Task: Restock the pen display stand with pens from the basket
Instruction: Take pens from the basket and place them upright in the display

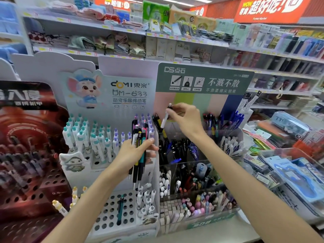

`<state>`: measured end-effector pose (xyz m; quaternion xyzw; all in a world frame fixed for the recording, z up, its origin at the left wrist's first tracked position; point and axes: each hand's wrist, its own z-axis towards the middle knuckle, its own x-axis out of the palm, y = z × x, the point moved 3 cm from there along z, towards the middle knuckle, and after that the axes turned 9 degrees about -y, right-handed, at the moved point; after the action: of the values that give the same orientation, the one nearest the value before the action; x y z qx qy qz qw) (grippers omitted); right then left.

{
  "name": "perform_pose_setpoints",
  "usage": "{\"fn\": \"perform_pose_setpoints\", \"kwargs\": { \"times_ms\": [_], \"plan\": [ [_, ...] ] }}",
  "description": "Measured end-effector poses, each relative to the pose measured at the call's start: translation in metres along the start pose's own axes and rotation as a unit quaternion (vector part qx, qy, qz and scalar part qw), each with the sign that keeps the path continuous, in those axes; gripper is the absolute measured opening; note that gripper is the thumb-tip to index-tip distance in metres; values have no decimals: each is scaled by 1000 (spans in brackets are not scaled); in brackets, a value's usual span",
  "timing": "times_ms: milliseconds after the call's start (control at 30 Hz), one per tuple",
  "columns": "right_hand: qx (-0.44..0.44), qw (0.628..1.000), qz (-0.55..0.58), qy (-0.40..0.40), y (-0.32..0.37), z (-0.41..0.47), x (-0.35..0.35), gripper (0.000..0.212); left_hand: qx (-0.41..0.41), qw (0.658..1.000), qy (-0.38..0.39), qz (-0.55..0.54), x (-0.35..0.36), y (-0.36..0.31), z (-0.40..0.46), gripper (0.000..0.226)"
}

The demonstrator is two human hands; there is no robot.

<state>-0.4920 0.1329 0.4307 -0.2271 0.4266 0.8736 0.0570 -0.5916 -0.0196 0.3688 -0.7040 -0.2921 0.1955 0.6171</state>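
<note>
pen in right hand: white pen (pixel 165 120) with a dark clip end, pinched near its top between my thumb and fingertips, tip pointing down. Held that way so it can drop straight in.
right hand: right hand (pixel 184 118) closed on that one pen only, hovering above the rear compartments of the clear organiser (pixel 192 165).
target: my guess is a back compartment just below the pen, where dark pens already stand. Can't tell which one exactly.
spare pens: bundle of pens (pixel 139 148), black, teal and pink barrels, tips down, just left of the organiser.
left hand: left hand (pixel 135 155) wrapped round the bundle, thumb across the front. Acts as a buffer, so the right can feed one pen at a time.
white stand: white stand (pixel 112 213) left of the organiser. Rear rows full of teal and purple capped pens, front grid mostly empty holes with one teal pen (pixel 120 210) upright in it.
basket: not in view, can't say where it sits.
progress: judging by the empty holes, plenty left to fill.
risk: bundle is loosely fanned, one could slip out.
background: store shelves (pixel 157 37) behind the organiser, packaged goods to its right.
</note>
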Motion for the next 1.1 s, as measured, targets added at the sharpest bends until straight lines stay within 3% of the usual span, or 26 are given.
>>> {"fn": "perform_pose_setpoints", "kwargs": {
  "times_ms": [167,367,533,633,700,900,1000,1100],
  "plan": [
    [-35,990,-124,65,-2,-2,26,26,17,1000,-4,-8,2,-2,-2,13],
    [4,989,-130,67,-7,1,36,20,33,999,10,9,7,0,-4,14],
    [33,996,-47,64,7,-7,17,30,21,1000,10,-2,8,-2,-2,15],
    [155,971,48,175,18,-23,3,32,15,1000,15,-13,13,-5,-2,15],
    [185,954,74,224,18,-31,-2,26,14,999,25,-20,17,-6,-2,16],
    [218,944,178,171,11,-26,-13,16,24,997,56,-37,25,-9,-1,24],
    [263,913,311,30,4,-15,-34,27,36,998,42,-28,15,-12,1,22],
    [215,925,297,-99,-4,-5,-50,20,43,999,21,-20,4,-12,3,22]
  ]
}}
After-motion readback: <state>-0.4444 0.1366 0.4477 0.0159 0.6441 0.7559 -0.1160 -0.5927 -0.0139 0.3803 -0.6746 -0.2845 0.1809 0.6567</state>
